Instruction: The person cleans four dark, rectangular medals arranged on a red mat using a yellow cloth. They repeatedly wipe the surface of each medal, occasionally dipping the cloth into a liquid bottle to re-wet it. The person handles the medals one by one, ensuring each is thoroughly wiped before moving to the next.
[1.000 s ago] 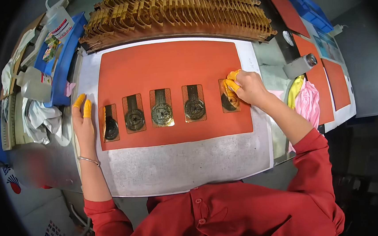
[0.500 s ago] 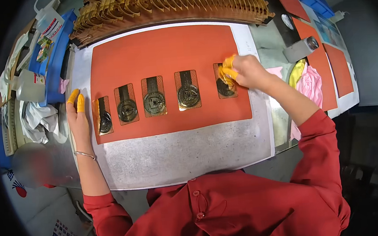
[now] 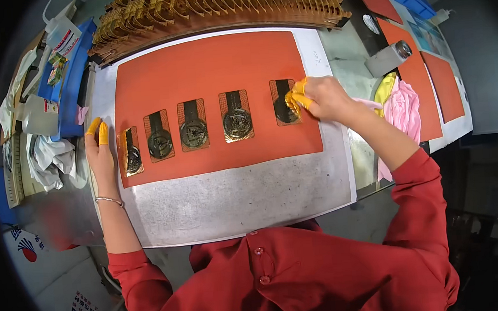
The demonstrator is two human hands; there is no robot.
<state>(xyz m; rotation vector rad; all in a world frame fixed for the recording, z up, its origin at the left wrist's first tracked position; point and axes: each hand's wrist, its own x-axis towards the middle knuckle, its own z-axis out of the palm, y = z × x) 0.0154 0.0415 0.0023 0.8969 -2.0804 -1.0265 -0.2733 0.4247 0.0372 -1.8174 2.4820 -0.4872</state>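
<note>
Five thin gold-patterned plates, each with a black band and round black emblem, lie in a row on an orange-red mat (image 3: 206, 59). My right hand (image 3: 329, 97), with yellow finger cots, pinches the right edge of the rightmost plate (image 3: 283, 109), where a gold strip is curled up by the fingertips. Its thumb and fingers partly cover that edge. At the other end, the leftmost plate (image 3: 134, 156) has a curled gold strip along its left side. Beside it, my left hand (image 3: 100, 146) rests at the mat's left edge, fingers extended, two in yellow cots, holding nothing.
A long rack of upright curved gold-brown pieces (image 3: 214, 9) stands behind the mat. Blue trays and a plastic bottle (image 3: 40, 116) sit at left with crumpled white cloth (image 3: 53, 159). On the right are a grey bottle (image 3: 390, 58), pink cloth (image 3: 403, 111) and more orange mats (image 3: 445, 87).
The whole scene has shifted slightly left in view. At the rightmost plate, more of the gold strip shows curled up under my right fingers. My left hand stays by the mat's edge.
</note>
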